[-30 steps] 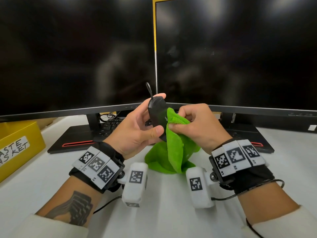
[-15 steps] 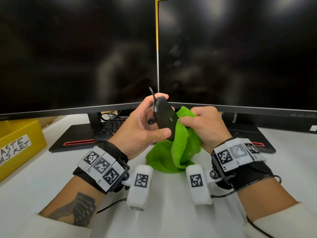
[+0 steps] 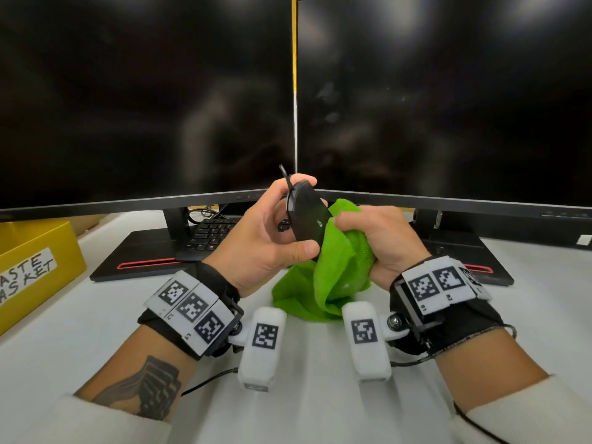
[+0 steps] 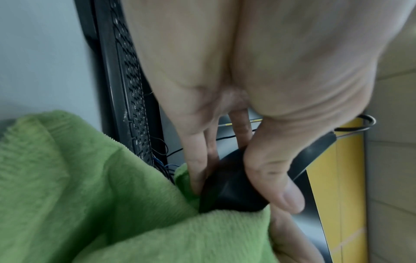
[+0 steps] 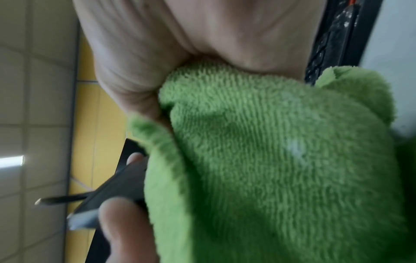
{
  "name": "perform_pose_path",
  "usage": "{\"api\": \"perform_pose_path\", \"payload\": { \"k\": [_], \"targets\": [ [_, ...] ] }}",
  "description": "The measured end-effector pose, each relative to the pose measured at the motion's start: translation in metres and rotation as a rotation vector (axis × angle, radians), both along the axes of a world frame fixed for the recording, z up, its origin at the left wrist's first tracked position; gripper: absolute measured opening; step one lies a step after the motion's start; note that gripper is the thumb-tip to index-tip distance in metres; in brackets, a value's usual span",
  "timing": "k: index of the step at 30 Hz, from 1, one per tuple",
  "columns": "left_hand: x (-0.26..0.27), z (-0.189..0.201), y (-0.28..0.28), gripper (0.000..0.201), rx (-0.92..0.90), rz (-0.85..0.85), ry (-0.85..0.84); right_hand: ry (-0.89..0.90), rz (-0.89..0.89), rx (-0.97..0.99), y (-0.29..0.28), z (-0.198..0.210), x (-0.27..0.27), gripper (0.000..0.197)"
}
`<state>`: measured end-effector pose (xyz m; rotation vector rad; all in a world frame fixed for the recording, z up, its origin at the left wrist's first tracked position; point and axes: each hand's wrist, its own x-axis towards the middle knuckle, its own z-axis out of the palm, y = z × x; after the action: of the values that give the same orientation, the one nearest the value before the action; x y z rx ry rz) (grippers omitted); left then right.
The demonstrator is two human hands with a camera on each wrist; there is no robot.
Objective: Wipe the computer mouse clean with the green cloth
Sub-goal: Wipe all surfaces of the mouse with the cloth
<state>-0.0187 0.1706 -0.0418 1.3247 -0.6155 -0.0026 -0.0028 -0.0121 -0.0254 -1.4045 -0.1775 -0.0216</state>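
Head view: left hand [image 3: 266, 238] holds the black mouse [image 3: 307, 216] up off the white surface [image 3: 96, 315], in front of the gap between two dark monitors [image 3: 144, 97]. Grip on the mouse is a pinch: thumb along the near lower edge, fingertips curled over the far top end. Mouse stands tilted, its cable [image 3: 285, 174] poking up past the fingertips.

Right hand [image 3: 381, 238] is bunched round the green cloth [image 3: 336, 264], fingers curled in, pressing a fold against the right side of the mouse. The rest of the cloth hangs down and its lower end rests on the surface between the two wrists.

Left wrist view adds what the head view hides: the thumb [image 4: 272, 178] lies flat across the rounded back of the mouse [image 4: 231, 188], the fingers [image 4: 195, 156] run down its other side, and the cloth [image 4: 112, 204] wraps up against the mouse's lower end, touching it.

Right wrist view is mostly cloth [image 5: 270, 160] packed into the palm [image 5: 180, 44]; only a dark sliver of the mouse [image 5: 117, 183] shows at the left, blurred, with a left-hand fingertip on it. How the right fingers lie cannot be told from here.

Behind the hands: a black keyboard [image 3: 214, 235] under the monitors. Far left: a yellow bin [image 3: 35, 251] with a handwritten label.
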Motion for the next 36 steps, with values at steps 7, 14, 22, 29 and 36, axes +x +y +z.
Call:
{"api": "perform_pose_path", "payload": {
  "k": [7, 14, 22, 29, 36],
  "targets": [
    [0.000, 0.001, 0.001, 0.087, 0.016, 0.087, -0.036, 0.095, 0.148, 0.014, 0.003, 0.002, -0.012, 0.069],
    [0.001, 0.000, 0.001, 0.091, 0.031, 0.054, -0.039, 0.139, 0.071, 0.047, 0.006, 0.001, -0.008, 0.062],
    [0.001, -0.001, -0.002, 0.097, -0.005, -0.009, -0.034, 0.162, -0.018, 0.201, 0.003, 0.003, -0.004, 0.081],
    [0.002, 0.000, 0.006, 0.100, -0.090, 0.045, -0.045, 0.104, 0.159, -0.026, 0.009, 0.000, -0.013, 0.060],
    [0.004, -0.007, 0.000, 0.096, -0.100, -0.146, -0.021, 0.130, -0.040, 0.206, -0.002, -0.005, 0.011, 0.076]
  ]
}}
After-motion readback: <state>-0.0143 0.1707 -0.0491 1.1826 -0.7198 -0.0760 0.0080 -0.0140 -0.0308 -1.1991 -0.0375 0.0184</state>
